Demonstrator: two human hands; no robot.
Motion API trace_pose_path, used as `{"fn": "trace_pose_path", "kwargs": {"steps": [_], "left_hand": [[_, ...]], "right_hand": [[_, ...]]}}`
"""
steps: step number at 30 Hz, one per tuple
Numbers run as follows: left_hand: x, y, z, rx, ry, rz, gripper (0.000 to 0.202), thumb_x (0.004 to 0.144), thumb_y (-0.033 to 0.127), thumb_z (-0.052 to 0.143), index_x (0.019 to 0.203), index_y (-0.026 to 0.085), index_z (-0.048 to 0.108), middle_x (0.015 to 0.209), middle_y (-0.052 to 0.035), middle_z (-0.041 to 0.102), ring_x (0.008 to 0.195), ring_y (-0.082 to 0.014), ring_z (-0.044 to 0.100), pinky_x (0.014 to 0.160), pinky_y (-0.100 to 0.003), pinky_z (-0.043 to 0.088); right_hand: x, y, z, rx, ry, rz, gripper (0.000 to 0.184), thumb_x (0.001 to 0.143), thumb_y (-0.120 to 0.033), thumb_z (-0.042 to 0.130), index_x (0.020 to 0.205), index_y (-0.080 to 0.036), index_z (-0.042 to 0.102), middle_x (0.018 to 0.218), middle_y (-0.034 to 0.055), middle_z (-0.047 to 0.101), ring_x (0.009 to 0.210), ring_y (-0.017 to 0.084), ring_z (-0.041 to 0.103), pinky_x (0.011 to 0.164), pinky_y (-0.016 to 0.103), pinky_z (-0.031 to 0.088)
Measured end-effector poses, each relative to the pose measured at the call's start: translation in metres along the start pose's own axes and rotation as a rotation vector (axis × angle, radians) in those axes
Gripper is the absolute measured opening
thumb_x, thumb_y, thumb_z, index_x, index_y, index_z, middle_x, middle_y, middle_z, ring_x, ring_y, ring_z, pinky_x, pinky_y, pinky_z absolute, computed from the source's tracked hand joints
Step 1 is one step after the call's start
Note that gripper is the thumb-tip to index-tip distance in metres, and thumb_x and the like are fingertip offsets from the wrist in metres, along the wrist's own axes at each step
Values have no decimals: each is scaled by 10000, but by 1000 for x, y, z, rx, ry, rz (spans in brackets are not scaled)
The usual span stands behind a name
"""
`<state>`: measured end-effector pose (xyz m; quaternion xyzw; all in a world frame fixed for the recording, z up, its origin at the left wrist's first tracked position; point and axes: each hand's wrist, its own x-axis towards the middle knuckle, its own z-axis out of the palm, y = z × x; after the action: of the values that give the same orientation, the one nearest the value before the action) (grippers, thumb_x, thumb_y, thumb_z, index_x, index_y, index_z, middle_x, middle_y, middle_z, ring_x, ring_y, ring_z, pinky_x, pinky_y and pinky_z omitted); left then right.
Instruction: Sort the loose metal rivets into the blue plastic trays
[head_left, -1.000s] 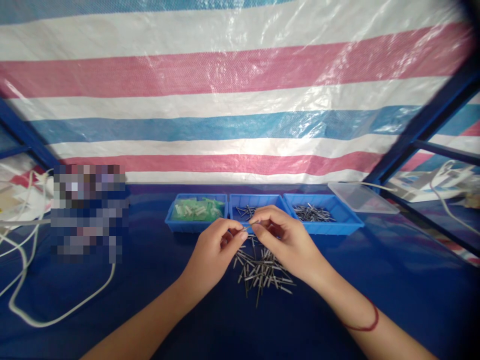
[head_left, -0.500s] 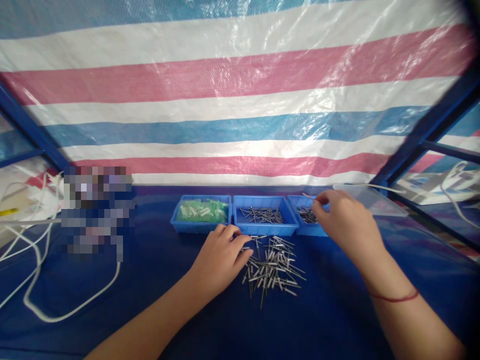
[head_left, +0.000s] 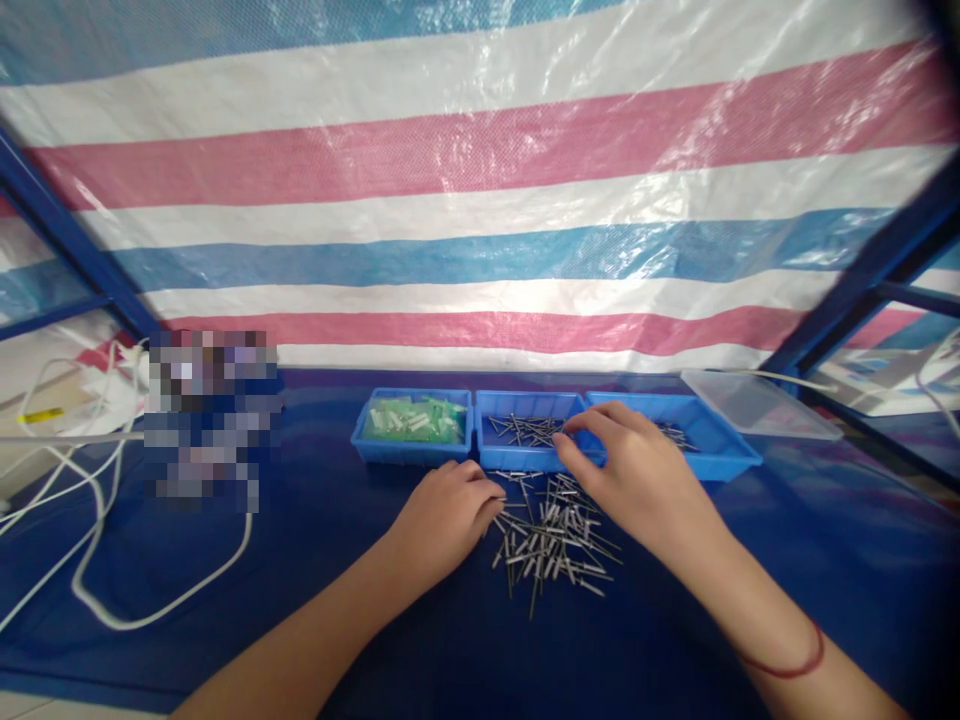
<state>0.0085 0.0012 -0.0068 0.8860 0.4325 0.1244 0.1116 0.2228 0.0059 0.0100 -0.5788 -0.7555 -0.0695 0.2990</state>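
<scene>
On the right edge of the frame, a white box [head_left: 885, 385] has some blue and grey markings, but they are too blurred to read. A mosaic patch covers the things at the left, so any label there is hidden.

The loose metal pins [head_left: 555, 540] lie in a pile on the blue desk [head_left: 337, 650], in the centre of the frame and a little below it. The left hand [head_left: 450, 510] is at the left edge of this pile, its fingers bent and its thumb close to them; I cannot tell whether it grips a pin. The right hand [head_left: 637, 475] is above the upper right part of the pile, over the place where the middle bin [head_left: 525, 460] and the right bin [head_left: 724, 435] meet. Its thumb and forefinger are curved with a gap between them, and I cannot tell if something is held at the tips.

The pins are thin and straight, with a silver-grey sleeve and a darker stem, and they cross each other in many directions. Similar dark, thin pieces lie in the middle and right bins. The left bin [head_left: 412, 457] contains green and white pieces.
</scene>
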Motion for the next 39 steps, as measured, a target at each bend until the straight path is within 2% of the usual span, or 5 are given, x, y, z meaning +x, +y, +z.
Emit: {"fn": "trace_pose_path", "kwargs": {"steps": [12, 21, 29, 33, 39], "left_hand": [[-2, 0, 4, -43, 114, -62, 153, 938, 257, 465, 877, 205, 596, 922, -27, 628, 882, -214, 567, 751, -328, 410], [1, 7, -1, -410, 340, -68, 129, 944, 228, 430, 903, 197, 548, 899, -25, 623, 860, -169, 597, 788, -278, 450], [3, 10, 1, -844, 419, -98, 127, 928, 279, 468, 964, 182, 542, 871, -26, 617, 784, -143, 632, 756, -261, 508], [4, 9, 0, -919, 429, -104, 186, 929, 292, 473, 1064, 186, 545, 938, -40, 636, 787, -139, 645, 750, -260, 521], [3, 9, -5, -909, 401, -187, 167, 915, 301, 490, 979, 176, 582, 859, -34, 658, 781, -159, 661, 735, -277, 528]], "right_hand": [[-2, -19, 0, 268, -127, -49, 146, 855, -217, 505, 817, -188, 644, 878, 65, 646, 847, 221, 614, 767, 371, 470], [-4, -29, -1, 509, -307, -139, 139, 875, -291, 544, 867, -199, 648, 818, 42, 664, 683, 159, 589, 648, 308, 464], [-9, -33, 13, 606, -302, -170, 141, 881, -212, 518, 895, -208, 658, 861, 35, 679, 737, 156, 610, 665, 301, 467], [-6, -37, 8, 684, -278, -120, 166, 884, -219, 504, 843, -207, 664, 792, 16, 670, 678, 139, 590, 632, 282, 457], [-3, -33, 5, 789, -196, 109, 180, 867, -323, 536, 821, -199, 657, 755, 16, 645, 632, 138, 561, 576, 274, 450]]}}
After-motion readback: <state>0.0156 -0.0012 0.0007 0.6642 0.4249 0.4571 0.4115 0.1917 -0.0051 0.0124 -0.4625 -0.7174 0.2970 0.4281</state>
